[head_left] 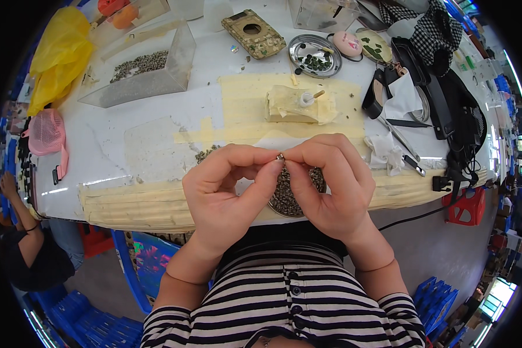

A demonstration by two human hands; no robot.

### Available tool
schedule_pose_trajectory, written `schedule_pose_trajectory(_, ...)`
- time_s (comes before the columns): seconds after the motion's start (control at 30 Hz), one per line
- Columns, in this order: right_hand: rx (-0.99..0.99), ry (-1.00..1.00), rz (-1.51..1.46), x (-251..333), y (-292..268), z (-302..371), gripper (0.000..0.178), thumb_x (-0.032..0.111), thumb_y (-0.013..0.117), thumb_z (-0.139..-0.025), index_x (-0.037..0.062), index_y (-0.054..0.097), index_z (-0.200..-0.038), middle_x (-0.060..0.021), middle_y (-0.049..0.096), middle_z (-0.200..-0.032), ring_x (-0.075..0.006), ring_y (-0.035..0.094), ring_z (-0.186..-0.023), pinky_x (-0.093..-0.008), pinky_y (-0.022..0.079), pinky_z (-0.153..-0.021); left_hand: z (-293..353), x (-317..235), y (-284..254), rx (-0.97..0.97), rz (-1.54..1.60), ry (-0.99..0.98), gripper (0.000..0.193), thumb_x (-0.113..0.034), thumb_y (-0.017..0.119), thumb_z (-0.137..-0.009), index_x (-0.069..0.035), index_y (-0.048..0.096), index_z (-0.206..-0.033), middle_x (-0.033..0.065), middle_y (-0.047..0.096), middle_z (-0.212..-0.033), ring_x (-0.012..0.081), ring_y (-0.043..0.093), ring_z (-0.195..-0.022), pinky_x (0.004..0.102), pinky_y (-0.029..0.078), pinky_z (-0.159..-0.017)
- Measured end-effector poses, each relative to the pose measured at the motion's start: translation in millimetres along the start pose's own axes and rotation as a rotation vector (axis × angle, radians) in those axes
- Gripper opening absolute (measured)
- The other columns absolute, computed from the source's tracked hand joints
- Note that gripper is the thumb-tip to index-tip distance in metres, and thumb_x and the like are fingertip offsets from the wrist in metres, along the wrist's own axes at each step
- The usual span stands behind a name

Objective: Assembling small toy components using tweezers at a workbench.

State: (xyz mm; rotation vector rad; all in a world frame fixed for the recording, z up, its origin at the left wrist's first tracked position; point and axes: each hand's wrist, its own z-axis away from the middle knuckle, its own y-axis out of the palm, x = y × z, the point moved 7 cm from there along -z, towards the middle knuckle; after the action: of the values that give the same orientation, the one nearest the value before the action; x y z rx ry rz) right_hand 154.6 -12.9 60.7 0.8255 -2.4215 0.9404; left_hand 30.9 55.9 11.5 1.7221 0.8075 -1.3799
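Thumb and forefinger of the left hand and of the right hand are pinched narrowly, their tips nearly meeting on a small metal piece. The piece sits between the two pinches, over the near side of the table, just beyond a round dish as seen from above. It is too small to tell which way it points or how its long axis runs. It looks shiny and silvery, with darker patches; its exact shape is unclear.

The dish, partly hidden by the hands, holds many tiny grey-brown pieces. A loose heap of similar pieces lies beside the left hand. Farther out stands a tape-covered block bearing a small white container with a stick in it. A clear bin at the far left holds more pieces.
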Motion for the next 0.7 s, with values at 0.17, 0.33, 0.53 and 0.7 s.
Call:
schedule_pose_trajectory(0.17, -0.018, -0.05, 0.068, 5.0, -0.5, 1.3, 0.024, -0.005, 0.071, -0.066, 0.0008, 0.063, -0.088, -0.0088, 0.059, -0.078, -0.0221, 0.059, -0.063, -0.0301, 0.049, -0.053, -0.5, -0.4, 0.9, 0.004, 0.073, -0.025, 0.014, 0.007, 0.065, -0.08, 0.006, 0.064, -0.094, 0.0078, 0.066, -0.088, 0.0092, 0.062, -0.079, 0.0207, 0.05, -0.072)
schedule_pose_trajectory(0.33, -0.022, -0.103, 0.101, 8.2, 0.2, 0.3, 0.027, -0.005, 0.072, -0.064, -0.0003, 0.064, -0.088, -0.0083, 0.06, -0.078, -0.0215, 0.059, -0.063, -0.03, 0.049, -0.053, 0.1, 0.8, 1.7, 0.011, 0.111, -0.072, 0.013, 0.007, 0.064, -0.081, 0.006, 0.064, -0.094, 0.0076, 0.066, -0.088, 0.0091, 0.062, -0.078, 0.0205, 0.05, -0.072)
schedule_pose_trajectory(0.53, 0.001, -0.121, 0.113, 9.9, 1.0, 0.9, 0.027, -0.006, 0.071, -0.063, -0.0018, 0.063, -0.088, -0.0089, 0.06, -0.077, -0.0223, 0.06, -0.064, -0.0304, 0.05, -0.053, -0.8, 3.1, 1.8, 0.03, 0.103, -0.069, 0.01, 0.006, 0.065, -0.08, 0.006, 0.063, -0.09, 0.0063, 0.065, -0.085, 0.008, 0.061, -0.077, 0.0203, 0.05, -0.07)
schedule_pose_trajectory(0.7, 0.012, -0.103, 0.115, 10.6, 2.3, 0.4, 0.025, -0.005, 0.071, -0.064, -0.0012, 0.063, -0.087, -0.0085, 0.06, -0.076, -0.0218, 0.06, -0.063, -0.0301, 0.05, -0.053, -0.7, 2.9, 0.9, 0.025, 0.094, -0.085, 0.009, 0.006, 0.065, -0.08, 0.005, 0.063, -0.088, 0.0056, 0.065, -0.084, 0.0076, 0.061, -0.076, 0.0206, 0.05, -0.069)
